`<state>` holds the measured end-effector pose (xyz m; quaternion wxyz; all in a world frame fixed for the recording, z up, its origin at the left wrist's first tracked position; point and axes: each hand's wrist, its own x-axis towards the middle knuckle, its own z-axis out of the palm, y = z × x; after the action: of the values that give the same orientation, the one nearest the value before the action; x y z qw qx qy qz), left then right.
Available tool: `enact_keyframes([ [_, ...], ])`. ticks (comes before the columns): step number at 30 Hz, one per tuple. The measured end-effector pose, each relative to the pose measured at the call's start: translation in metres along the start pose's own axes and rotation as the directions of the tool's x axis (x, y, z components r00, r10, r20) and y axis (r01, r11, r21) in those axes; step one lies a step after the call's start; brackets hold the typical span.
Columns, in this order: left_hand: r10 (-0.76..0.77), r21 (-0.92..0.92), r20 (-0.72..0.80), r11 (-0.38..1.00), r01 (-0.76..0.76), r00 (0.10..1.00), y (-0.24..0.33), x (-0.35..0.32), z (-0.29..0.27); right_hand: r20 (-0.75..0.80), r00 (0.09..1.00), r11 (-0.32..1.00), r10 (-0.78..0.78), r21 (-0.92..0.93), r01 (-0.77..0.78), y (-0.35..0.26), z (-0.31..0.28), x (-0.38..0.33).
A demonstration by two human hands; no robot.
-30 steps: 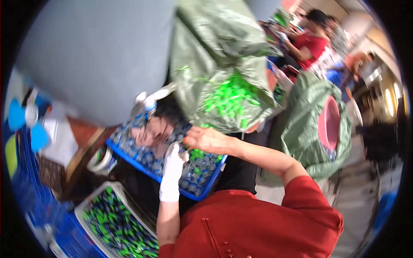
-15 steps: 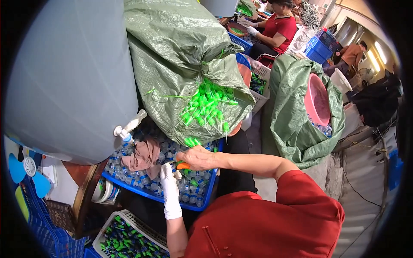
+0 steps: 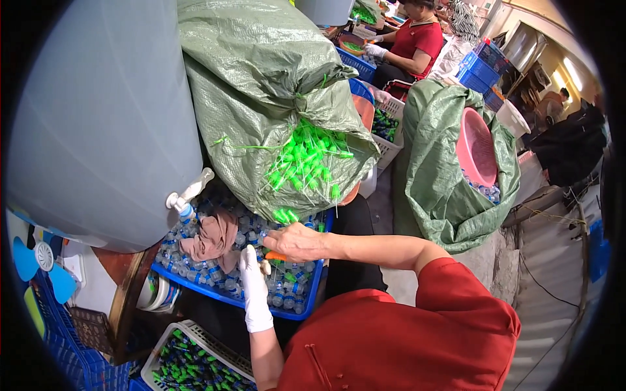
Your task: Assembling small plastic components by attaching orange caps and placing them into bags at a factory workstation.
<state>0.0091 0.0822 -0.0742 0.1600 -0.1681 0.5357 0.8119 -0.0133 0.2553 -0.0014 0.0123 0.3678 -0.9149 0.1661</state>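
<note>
My left hand [image 3: 253,287], in a white glove, reaches over a blue crate [image 3: 306,306] packed with small clear bottles with blue caps [image 3: 287,287]. Its fingertips meet my bare right hand [image 3: 297,241], which is closed on a small orange piece [image 3: 274,256]. Whether the gloved fingers grip anything is hidden under the right hand. Just beyond the hands, bright green plastic nozzles [image 3: 306,159] spill from an open green woven sack [image 3: 261,85]. A brown cloth [image 3: 212,238] lies on the bottles to the left.
A large grey drum [image 3: 98,117] with a white tap [image 3: 186,194] stands at the left. A white basket of green and blue parts [image 3: 189,365] sits below. Another green sack holds a pink basin [image 3: 476,150]. A person in red works at the far top.
Both hands stay together over the blue crate. The view has swung, so the drum and green sack now fill more of the picture.
</note>
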Motion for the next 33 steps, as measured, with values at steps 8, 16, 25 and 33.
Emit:
enact_keyframes([
  [8, 0.414, 0.287, -0.176, 0.89, -0.355, 0.893, 0.026, -0.038, -0.036, 0.052, 0.989, 0.922, 0.141, 0.357, -0.15, -0.027, 0.004, 0.008],
  [16, 0.378, 0.447, -0.849, 0.887, 0.119, 0.37, 0.006, -0.149, -0.318, 0.189, 0.962, 0.95, 0.197, 0.205, -0.235, 0.022, 0.032, -0.026],
  [25, 0.653, 0.876, -0.109, 0.42, -0.238, 0.749, 0.024, -0.065, -0.105, 0.343, 0.925, 0.917, 0.166, 0.29, -0.272, -0.003, 0.057, -0.047],
  [33, 0.516, 0.986, 0.163, -0.102, -0.128, 0.841, -0.027, 0.041, -0.075, 0.283, 0.945, 0.943, 0.165, 0.236, -0.236, -0.012, 0.058, -0.014],
])
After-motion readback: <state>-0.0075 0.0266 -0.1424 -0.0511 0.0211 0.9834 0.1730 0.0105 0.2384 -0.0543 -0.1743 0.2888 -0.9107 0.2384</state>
